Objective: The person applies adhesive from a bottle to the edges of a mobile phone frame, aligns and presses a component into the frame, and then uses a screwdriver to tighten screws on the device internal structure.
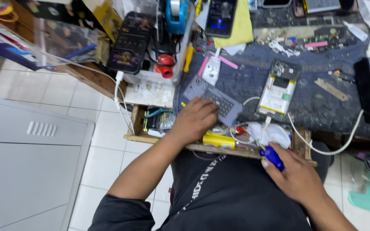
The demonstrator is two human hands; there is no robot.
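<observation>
At the table (322,107) edge: grey flat phone cover (219,100), under left hand (195,119), fingers spread flat on it.
Right hand (296,177): closed around blue-handled small screwdriver (273,157).
Handling: cover probably light, thin, bendable; hold by edges.

Blue screwdriver handle (273,157), grey tray (213,100)

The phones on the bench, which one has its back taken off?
The opened phone lying near the middle of the dark mat, its white battery exposed. The two phones standing at the back show lit screens instead.
</observation>
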